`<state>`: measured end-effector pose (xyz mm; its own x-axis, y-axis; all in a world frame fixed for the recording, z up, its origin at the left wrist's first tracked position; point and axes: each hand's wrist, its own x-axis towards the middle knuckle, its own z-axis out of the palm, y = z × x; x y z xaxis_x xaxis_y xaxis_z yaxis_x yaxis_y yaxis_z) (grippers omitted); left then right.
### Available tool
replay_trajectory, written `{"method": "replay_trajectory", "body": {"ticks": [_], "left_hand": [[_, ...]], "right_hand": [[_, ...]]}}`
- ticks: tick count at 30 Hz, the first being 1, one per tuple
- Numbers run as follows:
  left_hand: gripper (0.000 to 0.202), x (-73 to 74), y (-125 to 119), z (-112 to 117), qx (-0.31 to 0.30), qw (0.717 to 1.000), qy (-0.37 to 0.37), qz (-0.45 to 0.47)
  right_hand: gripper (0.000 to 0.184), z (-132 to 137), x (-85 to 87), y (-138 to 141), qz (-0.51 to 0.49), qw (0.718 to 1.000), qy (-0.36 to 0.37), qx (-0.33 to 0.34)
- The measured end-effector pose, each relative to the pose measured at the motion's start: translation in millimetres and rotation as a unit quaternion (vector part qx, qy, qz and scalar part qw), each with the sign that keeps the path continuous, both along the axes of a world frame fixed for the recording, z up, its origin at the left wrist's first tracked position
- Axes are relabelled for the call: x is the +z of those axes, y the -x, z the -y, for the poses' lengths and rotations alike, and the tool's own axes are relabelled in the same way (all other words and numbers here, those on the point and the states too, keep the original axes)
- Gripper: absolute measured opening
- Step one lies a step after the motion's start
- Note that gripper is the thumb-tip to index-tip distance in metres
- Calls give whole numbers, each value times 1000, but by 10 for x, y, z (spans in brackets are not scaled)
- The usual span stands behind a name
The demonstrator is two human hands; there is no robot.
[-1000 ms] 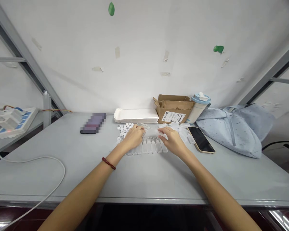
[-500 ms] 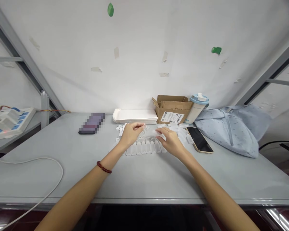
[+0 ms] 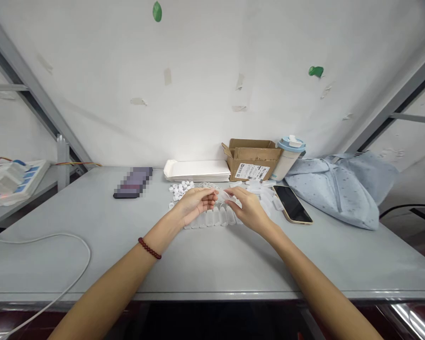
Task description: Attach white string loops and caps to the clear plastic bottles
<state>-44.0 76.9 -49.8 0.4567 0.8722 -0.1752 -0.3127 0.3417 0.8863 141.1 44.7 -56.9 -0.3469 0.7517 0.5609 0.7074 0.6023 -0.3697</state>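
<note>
My right hand [image 3: 250, 208] pinches a translucent plastic tube [image 3: 224, 195] between thumb and fingers. Facing it, my left hand [image 3: 194, 204] has its thumb and fingertips closed on a small white piece at the tube's left end; its kind is too small to make out. Below both hands, several similar tubes [image 3: 212, 218] lie side by side in a row, partly hidden by the left hand. Small white caps [image 3: 179, 190] are heaped beyond my left hand. Thin white string loops [image 3: 207, 185] lie behind the fingers. More loose tubes [image 3: 267, 200] are spread right of my right hand.
Behind the hands are a stack of white envelopes [image 3: 198, 171], an open cardboard box [image 3: 251, 158] and a blue-lidded cup [image 3: 286, 160]. A phone [image 3: 293, 205] and a pale blue cloth bag [image 3: 333, 193] lie right. At left are a pixelated phone [image 3: 132, 183] and white cable [image 3: 88, 255].
My left hand has moved right and turned palm-up, bringing its fingertips close to my right hand's. The right hand has barely shifted. The view has moved slightly.
</note>
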Motion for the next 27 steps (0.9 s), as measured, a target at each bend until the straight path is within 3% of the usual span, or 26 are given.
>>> {"method": "replay_trajectory", "body": {"ticks": [5, 13, 18, 24, 27], "left_hand": [[16, 16, -15, 32, -11, 1000, -2, -3], [6, 5, -40, 41, 31, 999, -33, -29], [19, 15, -39, 63, 47, 995, -54, -64], [16, 18, -60, 82, 132, 978, -124, -107], [14, 25, -68, 82, 160, 976, -115, -94]], "right_hand": [[16, 26, 2, 39, -16, 1000, -5, 26], [15, 56, 43, 42, -32, 999, 1, 32], [17, 36, 15, 26, -29, 1000, 5, 12], [18, 10, -9, 9, -13, 1000, 8, -5], [18, 9, -12, 8, -9, 1000, 8, -12]]}}
